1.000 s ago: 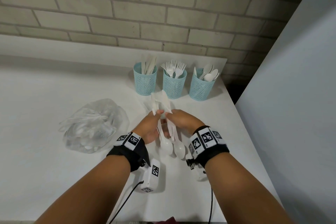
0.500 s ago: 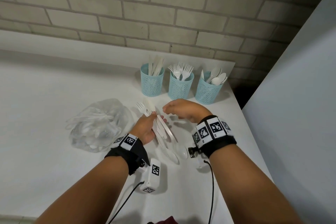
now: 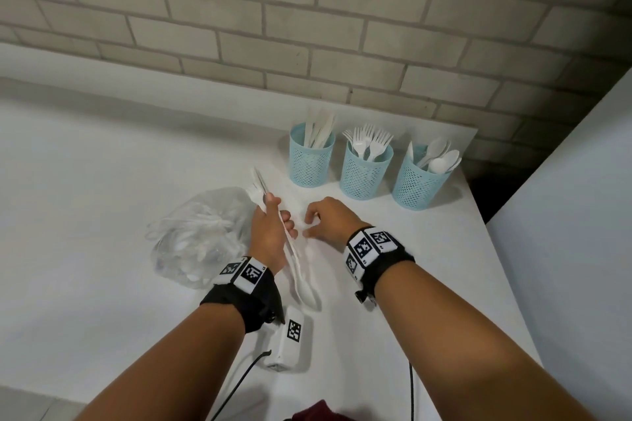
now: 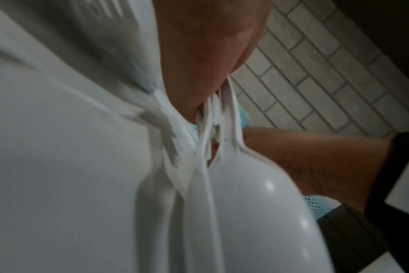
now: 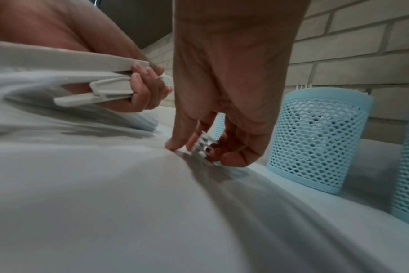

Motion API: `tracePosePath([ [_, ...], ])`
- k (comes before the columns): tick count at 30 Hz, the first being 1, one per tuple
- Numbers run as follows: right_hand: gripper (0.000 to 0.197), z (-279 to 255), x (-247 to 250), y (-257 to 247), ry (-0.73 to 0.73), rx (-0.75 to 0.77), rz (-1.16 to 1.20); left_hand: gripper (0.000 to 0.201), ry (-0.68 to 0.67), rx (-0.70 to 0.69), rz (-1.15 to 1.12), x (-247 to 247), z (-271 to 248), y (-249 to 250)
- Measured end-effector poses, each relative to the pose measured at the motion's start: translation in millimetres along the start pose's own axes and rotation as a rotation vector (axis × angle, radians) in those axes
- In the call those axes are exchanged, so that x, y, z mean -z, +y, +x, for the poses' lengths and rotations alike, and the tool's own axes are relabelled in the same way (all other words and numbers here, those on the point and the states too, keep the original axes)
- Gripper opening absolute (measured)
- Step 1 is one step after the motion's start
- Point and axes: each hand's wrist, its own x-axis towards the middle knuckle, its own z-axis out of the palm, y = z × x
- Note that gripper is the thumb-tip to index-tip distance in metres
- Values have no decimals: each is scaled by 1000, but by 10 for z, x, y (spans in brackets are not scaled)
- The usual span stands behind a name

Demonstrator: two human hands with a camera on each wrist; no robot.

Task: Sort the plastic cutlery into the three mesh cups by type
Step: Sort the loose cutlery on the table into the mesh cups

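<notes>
My left hand [image 3: 273, 227] grips a bundle of white plastic cutlery [image 3: 293, 261], fork tines pointing away and a spoon bowl [image 4: 257, 203] near the wrist. My right hand [image 3: 325, 219] reaches down to the white table just right of it. Its fingertips [image 5: 173, 146] pinch a small white toothed cutlery piece [image 5: 202, 143] lying on the surface. At the back stand three blue mesh cups: the knife cup [image 3: 311, 164], the fork cup [image 3: 364, 174] and the spoon cup [image 3: 419, 183].
A clear plastic bag [image 3: 201, 236] of more white cutlery lies left of my left hand. A white box with a marker [image 3: 290, 340] and cables sits near my wrists. The table's right edge [image 3: 496, 267] meets a grey wall; brick wall behind.
My hands have separated. The left hand has swung the bundle left toward the bag, and the right hand has let go of it and dropped to the table.
</notes>
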Motion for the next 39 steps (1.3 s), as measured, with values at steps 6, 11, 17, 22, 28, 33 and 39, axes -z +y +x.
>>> tracePosePath([
  [6,21,-51,70,79,-27,-102,-12,28,-55,14,-70,9,-16,29],
  [11,18,-241,205,109,-33,-275,768,29,-152,-26,76,-35,-28,-37],
  [17,35,-422,436,275,-173,-222,1356,7,-246,17,59,-143,-54,-119],
  [22,21,-542,553,344,166,-146,1110,22,-331,64,80,-298,-184,-142],
  [28,24,-595,723,318,546,-94,722,19,-443,-9,260,-450,-314,-167],
  [33,20,-610,709,193,514,-16,926,15,-511,-88,341,-518,-346,-182],
  [39,27,-551,683,115,509,15,832,19,-550,-141,439,-569,-335,-167],
])
